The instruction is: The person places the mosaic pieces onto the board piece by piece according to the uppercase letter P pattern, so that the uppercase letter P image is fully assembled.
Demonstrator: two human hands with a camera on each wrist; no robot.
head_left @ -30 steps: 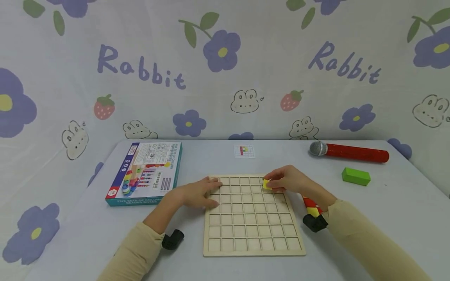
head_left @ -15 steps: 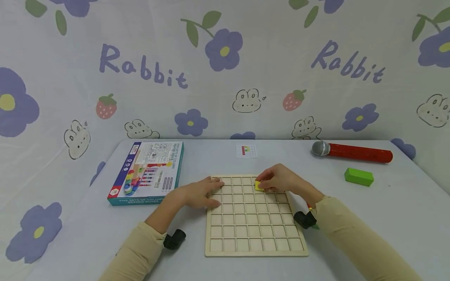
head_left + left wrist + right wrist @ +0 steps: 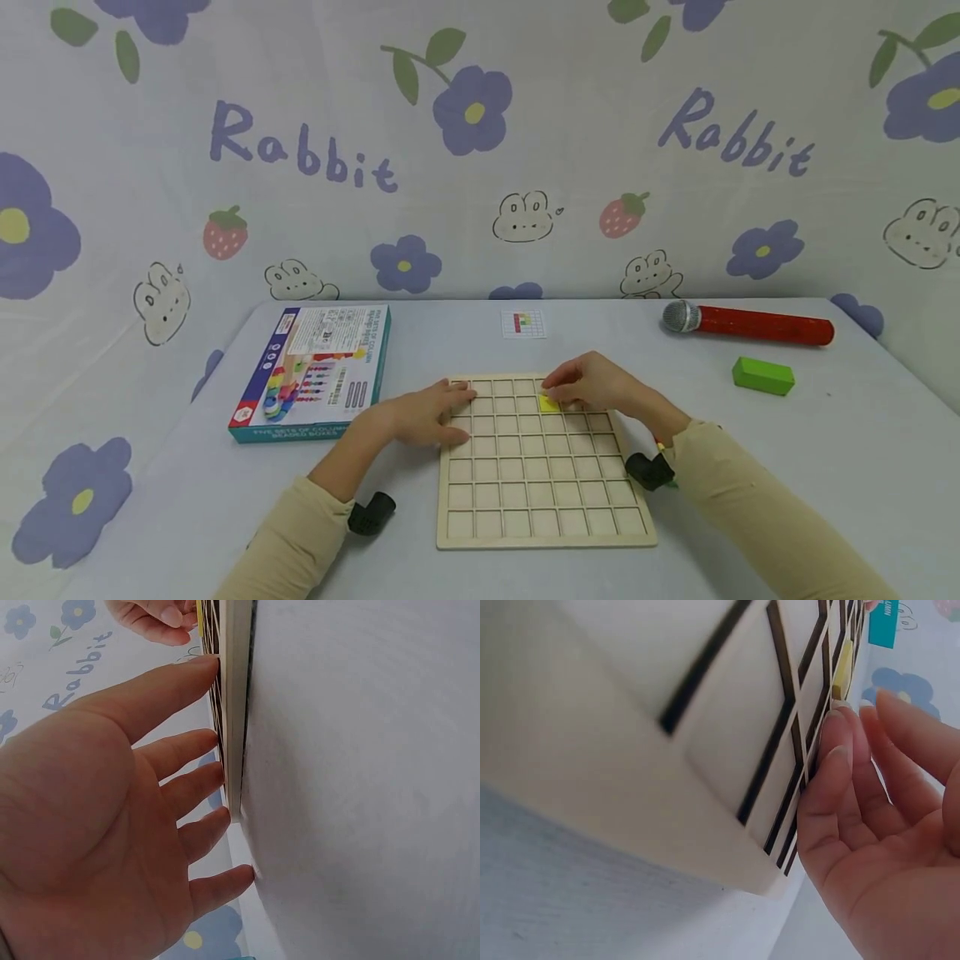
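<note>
At the left lies a flat printed box (image 3: 311, 371), and beside it the left hand (image 3: 420, 417) rests on the left border of the wooden board (image 3: 543, 543), its fingers spread and gripping nothing. The board looks rigid and rather light, so I think it slides easily; its plain rim is the good place for steadying it. Further right, at a square near the far edge, is the yellow tile (image 3: 549, 405). The right hand (image 3: 600, 385) has its fingertips bent close together at this tile; whether they pinch it or only touch it, I cannot tell. The tile seems light, stiff and perhaps smooth, not fragile, and it is best taken by two opposite edges. At the far right lies a green block (image 3: 763, 377).
</note>
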